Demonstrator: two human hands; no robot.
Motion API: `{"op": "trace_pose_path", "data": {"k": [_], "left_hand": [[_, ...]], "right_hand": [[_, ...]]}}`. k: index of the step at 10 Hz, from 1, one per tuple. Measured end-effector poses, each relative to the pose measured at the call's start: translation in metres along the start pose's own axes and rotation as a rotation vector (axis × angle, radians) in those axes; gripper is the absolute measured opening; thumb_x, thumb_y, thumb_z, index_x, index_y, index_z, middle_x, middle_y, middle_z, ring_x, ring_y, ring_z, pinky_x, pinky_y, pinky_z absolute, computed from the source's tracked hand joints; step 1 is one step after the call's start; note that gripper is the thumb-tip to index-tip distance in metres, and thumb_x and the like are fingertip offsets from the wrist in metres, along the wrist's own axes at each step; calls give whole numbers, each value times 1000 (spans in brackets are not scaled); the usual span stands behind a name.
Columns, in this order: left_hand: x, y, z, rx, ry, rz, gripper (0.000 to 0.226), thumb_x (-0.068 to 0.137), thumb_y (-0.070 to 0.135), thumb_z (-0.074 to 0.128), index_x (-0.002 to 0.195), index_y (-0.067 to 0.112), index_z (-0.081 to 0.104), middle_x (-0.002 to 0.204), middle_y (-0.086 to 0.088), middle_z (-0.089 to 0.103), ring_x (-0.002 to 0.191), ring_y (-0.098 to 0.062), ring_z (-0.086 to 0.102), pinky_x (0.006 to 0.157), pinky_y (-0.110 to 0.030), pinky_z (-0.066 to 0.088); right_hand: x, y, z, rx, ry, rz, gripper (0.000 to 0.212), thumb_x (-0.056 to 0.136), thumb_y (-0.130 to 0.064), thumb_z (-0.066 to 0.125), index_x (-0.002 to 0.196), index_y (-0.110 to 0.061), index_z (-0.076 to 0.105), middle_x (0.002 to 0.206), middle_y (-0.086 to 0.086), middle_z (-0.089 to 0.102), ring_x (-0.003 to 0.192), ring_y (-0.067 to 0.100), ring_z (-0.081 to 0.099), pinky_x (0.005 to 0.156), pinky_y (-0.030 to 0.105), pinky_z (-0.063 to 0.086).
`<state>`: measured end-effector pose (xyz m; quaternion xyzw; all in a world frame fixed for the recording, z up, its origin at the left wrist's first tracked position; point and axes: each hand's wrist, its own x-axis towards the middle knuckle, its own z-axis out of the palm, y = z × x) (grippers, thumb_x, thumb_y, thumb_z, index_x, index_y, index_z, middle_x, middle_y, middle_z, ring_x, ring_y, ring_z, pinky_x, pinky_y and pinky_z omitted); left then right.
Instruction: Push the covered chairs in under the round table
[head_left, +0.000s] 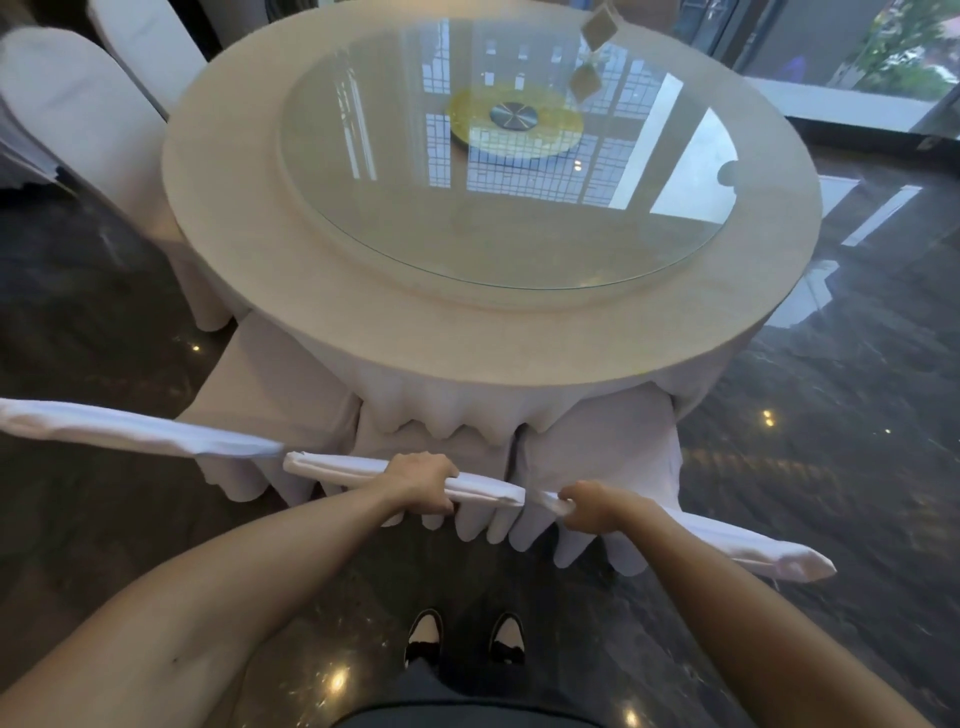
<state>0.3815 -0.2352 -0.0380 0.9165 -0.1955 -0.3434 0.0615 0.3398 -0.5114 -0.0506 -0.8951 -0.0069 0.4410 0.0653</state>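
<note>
The round table (249, 218) wears a cream cloth and carries a glass turntable (498, 156). Three white covered chairs stand at its near edge, their seats partly under the hanging cloth. My left hand (423, 483) is shut over the top of the middle chair's back (337, 467). My right hand (592, 506) grips the top corner of the right chair's back (737, 543). The left chair's back (135, 430) stands untouched, angled away to the left.
Two more covered chairs (72, 109) stand at the table's far left side. The floor (831, 415) is dark polished stone with light reflections. My feet (467, 636) are just behind the chairs. Glass windows (883, 57) run along the far right.
</note>
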Motion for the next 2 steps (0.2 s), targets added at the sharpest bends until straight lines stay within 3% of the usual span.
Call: {"op": "trace_pose_path", "data": {"k": [1,2], "left_hand": [[-1,0,-2,-9,-32,-2,55,77,51,65,126,29,63,110,4,67,96,-19,62,84,-37,51],[1,-7,-17,-131,-115,35,61,69,72,58,107,26,70,98,6,69,86,-17,62,74,-38,50]], "right_hand": [[1,-1,-2,-34,-13,-1,41,89,-31,52,127,-16,59,125,8,61,107,27,57,87,37,45],[9,-7,-8,-36,-18,-3,48,90,-32,51,136,-16,54,136,7,56,119,28,53,99,42,44]]}}
